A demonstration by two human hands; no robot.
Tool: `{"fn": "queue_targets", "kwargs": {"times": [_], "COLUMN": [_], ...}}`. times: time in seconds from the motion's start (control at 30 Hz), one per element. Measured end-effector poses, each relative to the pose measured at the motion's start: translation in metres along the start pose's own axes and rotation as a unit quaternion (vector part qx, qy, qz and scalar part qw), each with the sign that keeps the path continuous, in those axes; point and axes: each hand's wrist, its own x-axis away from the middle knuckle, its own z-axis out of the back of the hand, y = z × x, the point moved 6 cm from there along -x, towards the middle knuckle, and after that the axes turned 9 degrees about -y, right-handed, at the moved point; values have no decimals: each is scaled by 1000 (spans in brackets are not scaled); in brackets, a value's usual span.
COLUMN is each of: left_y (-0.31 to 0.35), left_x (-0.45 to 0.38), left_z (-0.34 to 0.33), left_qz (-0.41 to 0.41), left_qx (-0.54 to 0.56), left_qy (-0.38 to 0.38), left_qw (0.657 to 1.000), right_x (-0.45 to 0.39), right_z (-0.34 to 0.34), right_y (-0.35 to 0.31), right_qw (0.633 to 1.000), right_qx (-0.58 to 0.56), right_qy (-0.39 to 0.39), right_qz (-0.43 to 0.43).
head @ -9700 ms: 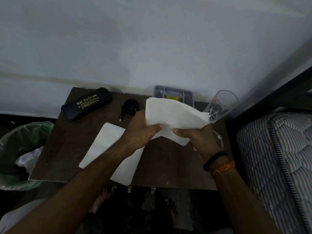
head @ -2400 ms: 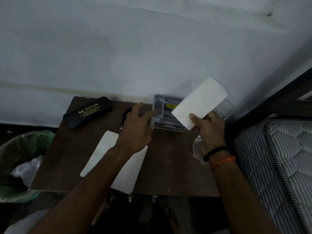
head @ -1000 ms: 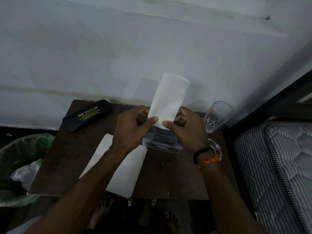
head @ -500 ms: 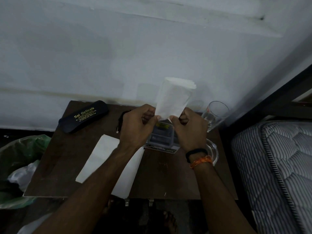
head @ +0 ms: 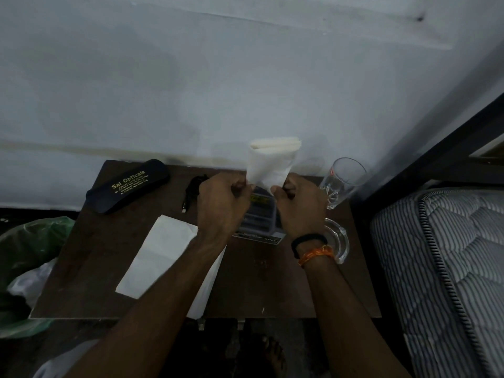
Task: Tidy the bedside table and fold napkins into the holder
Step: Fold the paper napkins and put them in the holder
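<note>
I hold a folded white napkin (head: 271,162) upright over the grey holder (head: 260,216), which stands on the dark wooden bedside table (head: 90,257). My left hand (head: 222,207) pinches the napkin's lower left edge and my right hand (head: 300,208) pinches its lower right edge. The napkin's bottom end is hidden between my fingers, just above the holder. A second white napkin (head: 161,255) lies flat on the table under my left forearm.
A black spectacle case (head: 128,185) and a black cable (head: 192,188) lie at the table's back left. A drinking glass (head: 339,181) stands at the back right, a clear glass dish (head: 339,238) by my right wrist. Green-lined bin (head: 30,241) left, mattress (head: 441,268) right.
Since one second ago the napkin has sunk lower between my hands, showing less height above my fingers. Both hands stay closed on it over the holder.
</note>
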Motion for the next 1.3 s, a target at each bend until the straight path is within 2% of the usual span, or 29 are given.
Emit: {"fn": "queue_targets", "kwargs": {"times": [0.1, 0.3, 0.5, 0.63, 0.87, 1.07, 1.3], "left_y": [-1, -3, 1, -1, 8, 15, 16], "left_x": [-1, -1, 1, -2, -7, -7, -7], "left_z": [1, -3, -4, -3, 7, 12, 12], "left_qz": [2, 3, 30, 30, -21, -38, -45], "left_qx": [-49, -64, -97, -115, -13, 68, 72], "left_qy": [1, -3, 2, 1, 14, 3, 6], "left_qw": [999, 998, 995, 993, 1000, 997, 996], "right_x": [-1, -1, 1, 0, -2, -1, -3], "right_z": [-3, -9, -3, 3, 1, 1, 9], "right_y": [-1, 0, -2, -6, -3, -4, -8], "right_qw": [1000, 1000, 994, 996, 1000, 999, 993], "right_qx": [8, -3, -93, -83, -8, -44, -92], "right_qy": [3, 12, -16, 17, 18, 6, 69], "right_qz": [13, -7, -48, -30, 3, -5, 16]}}
